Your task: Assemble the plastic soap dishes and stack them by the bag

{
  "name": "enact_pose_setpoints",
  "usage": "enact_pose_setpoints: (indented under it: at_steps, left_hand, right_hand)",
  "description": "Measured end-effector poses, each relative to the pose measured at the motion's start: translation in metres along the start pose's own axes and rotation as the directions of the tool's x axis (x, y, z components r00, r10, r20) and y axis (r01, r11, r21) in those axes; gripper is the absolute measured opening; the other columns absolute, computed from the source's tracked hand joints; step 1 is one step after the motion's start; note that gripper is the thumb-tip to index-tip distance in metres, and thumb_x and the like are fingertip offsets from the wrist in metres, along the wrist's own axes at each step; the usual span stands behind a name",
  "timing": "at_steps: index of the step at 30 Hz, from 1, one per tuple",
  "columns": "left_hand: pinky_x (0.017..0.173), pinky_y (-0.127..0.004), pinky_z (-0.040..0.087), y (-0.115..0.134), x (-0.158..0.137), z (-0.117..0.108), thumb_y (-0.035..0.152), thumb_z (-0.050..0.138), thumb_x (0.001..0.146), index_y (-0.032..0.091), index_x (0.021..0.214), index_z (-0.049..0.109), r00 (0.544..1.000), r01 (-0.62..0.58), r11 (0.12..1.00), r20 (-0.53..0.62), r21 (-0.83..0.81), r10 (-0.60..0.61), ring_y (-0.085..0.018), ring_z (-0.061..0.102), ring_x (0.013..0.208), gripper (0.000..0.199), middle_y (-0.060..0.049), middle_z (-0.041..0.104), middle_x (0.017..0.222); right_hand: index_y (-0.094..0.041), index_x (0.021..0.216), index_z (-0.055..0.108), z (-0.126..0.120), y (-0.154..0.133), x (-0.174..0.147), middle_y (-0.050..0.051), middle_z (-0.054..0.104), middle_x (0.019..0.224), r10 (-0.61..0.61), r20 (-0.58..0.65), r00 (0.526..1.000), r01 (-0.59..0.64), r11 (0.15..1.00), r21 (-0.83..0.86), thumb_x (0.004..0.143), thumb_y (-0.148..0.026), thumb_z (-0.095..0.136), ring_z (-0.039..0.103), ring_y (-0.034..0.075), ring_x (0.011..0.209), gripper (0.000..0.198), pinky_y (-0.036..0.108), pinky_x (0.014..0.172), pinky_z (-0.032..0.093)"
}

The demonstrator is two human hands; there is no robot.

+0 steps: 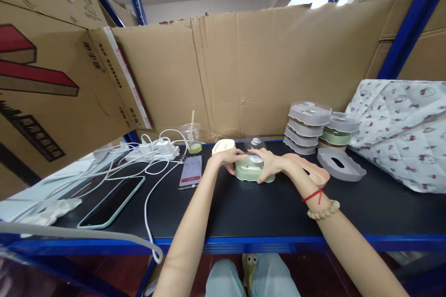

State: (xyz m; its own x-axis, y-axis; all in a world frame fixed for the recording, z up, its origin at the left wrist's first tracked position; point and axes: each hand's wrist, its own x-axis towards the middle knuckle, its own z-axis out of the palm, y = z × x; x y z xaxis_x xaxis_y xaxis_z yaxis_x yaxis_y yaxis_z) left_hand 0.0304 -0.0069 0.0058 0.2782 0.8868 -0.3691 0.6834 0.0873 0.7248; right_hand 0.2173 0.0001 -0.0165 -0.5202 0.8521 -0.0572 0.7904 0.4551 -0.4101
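Both my hands closed on a green box [249, 174] with a clear lid, mid-desk in front of me, on or just above the black top. Left hand [226, 160] grips its left end; right hand [271, 163] spans its right end, thumb down by the front edge. Pale round sticker on the lid; print too small to read.

Just behind, a cream box [224, 145] and a clear lid [251, 141] with a similar sticker, likewise unreadable. Right of my hands: a peach tray [315, 175], a grey tray [343, 167] with an oval slot, then a stack of lidded boxes [303, 130], the top one also stickered.

Left side: a phone [191, 169], screen lit, digits across the top blurred, red bar low down. Cup [195, 141] with straw near it; power strip [167, 149], white cables.

Big carton [59, 88] at far left: red block shapes, Chinese lettering; a black band seems to begin 商用, rest uncertain. Cloth [400, 134] at right: small bow and cat-face print.
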Motion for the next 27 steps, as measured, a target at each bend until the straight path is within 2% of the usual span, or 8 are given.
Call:
enact_pose_setpoints:
  at_steps: [7, 12, 15, 18, 20, 22, 25, 27]
  left_hand:
    - [0.05, -0.02, 0.053, 0.001, 0.0, -0.002, 0.037, 0.046, 0.089, 0.019, 0.128, 0.045, 1.0, 0.014, 0.999, -0.011, 0.029, -0.013, -0.014, 0.067, 0.057, 0.043, -0.01, 0.068, 0.095]
    - [0.045, -0.021, 0.048, 0.001, 0.003, -0.001, 0.043, 0.047, 0.087, 0.015, 0.112, 0.055, 0.973, -0.012, 0.997, -0.227, 0.076, 0.029, -0.013, 0.063, 0.05, 0.038, -0.006, 0.067, 0.079]
    - [0.054, -0.023, 0.049, 0.007, 0.001, -0.003, 0.041, 0.041, 0.089, 0.017, 0.093, 0.06, 0.863, -0.114, 0.989, -0.484, 0.091, 0.144, -0.015, 0.066, 0.064, 0.031, -0.006, 0.068, 0.082]
    - [0.074, -0.027, 0.048, 0.012, -0.005, -0.005, 0.033, 0.039, 0.09, 0.019, 0.089, 0.06, 0.656, -0.167, 0.981, -0.733, 0.095, 0.182, -0.018, 0.065, 0.088, 0.026, -0.007, 0.069, 0.095]
    - [0.08, -0.028, 0.045, 0.015, -0.01, -0.005, 0.029, 0.04, 0.089, 0.021, 0.09, 0.06, 0.55, -0.168, 0.983, -0.82, 0.076, 0.157, -0.019, 0.062, 0.097, 0.022, -0.007, 0.067, 0.101]
    - [0.08, -0.029, 0.044, 0.017, -0.013, -0.004, 0.026, 0.041, 0.087, 0.022, 0.091, 0.059, 0.495, -0.158, 0.986, -0.859, 0.059, 0.131, -0.019, 0.061, 0.097, 0.019, -0.006, 0.066, 0.102]
    - [0.077, -0.029, 0.044, 0.019, -0.016, 0.0, 0.021, 0.042, 0.085, 0.023, 0.091, 0.058, 0.484, -0.132, 0.987, -0.864, 0.087, 0.141, -0.019, 0.061, 0.096, 0.018, -0.005, 0.065, 0.101]
    - [0.076, -0.029, 0.044, 0.021, -0.017, 0.002, 0.02, 0.043, 0.084, 0.023, 0.093, 0.058, 0.503, -0.101, 0.987, -0.85, 0.126, 0.16, -0.02, 0.061, 0.096, 0.018, -0.005, 0.064, 0.103]
  right_hand:
    - [-0.026, 0.145, 0.026, -0.005, 0.015, 0.001, 0.011, 0.041, 0.138, -0.104, 0.065, 0.992, 0.102, 0.994, 0.029, 0.045, -0.038, 0.082, 0.042, 0.031, 0.125, 0.115, 0.044, 0.103, 0.036]
    - [-0.029, 0.144, 0.029, 0.0, 0.008, -0.01, 0.01, 0.051, 0.127, -0.139, -0.008, 0.99, 0.138, 0.989, -0.047, 0.054, -0.041, 0.078, 0.052, 0.03, 0.114, 0.103, 0.045, 0.096, 0.04]
    - [-0.033, 0.142, 0.033, -0.006, 0.001, -0.036, 0.007, 0.055, 0.12, -0.179, -0.088, 0.98, 0.171, 0.981, -0.087, 0.057, -0.038, 0.077, 0.057, 0.028, 0.106, 0.096, 0.041, 0.091, 0.043]
    - [-0.033, 0.139, 0.038, -0.029, 0.005, -0.072, 0.005, 0.056, 0.12, -0.185, -0.326, 0.927, 0.171, 0.983, -0.072, 0.06, -0.041, 0.074, 0.055, 0.027, 0.109, 0.088, 0.04, 0.094, 0.042]
    - [-0.03, 0.139, 0.037, -0.056, 0.017, -0.091, 0.006, 0.05, 0.13, -0.136, -0.57, 0.81, 0.144, 0.989, -0.032, 0.063, -0.043, 0.071, 0.047, 0.029, 0.12, 0.085, 0.042, 0.1, 0.039]
    - [-0.026, 0.141, 0.032, -0.089, 0.034, -0.103, 0.009, 0.043, 0.138, -0.013, -0.799, 0.601, 0.063, 0.998, 0.031, 0.066, -0.046, 0.068, 0.04, 0.031, 0.127, 0.085, 0.047, 0.102, 0.036]
    - [-0.019, 0.138, 0.031, -0.133, 0.059, -0.106, 0.016, 0.039, 0.138, 0.215, -0.928, 0.304, -0.129, 0.975, 0.184, 0.066, -0.046, 0.067, 0.038, 0.034, 0.127, 0.085, 0.051, 0.099, 0.037]
    - [-0.016, 0.134, 0.036, -0.15, 0.073, -0.104, 0.02, 0.041, 0.134, 0.384, -0.902, 0.197, -0.272, 0.905, 0.326, 0.065, -0.043, 0.069, 0.042, 0.036, 0.123, 0.081, 0.05, 0.096, 0.038]
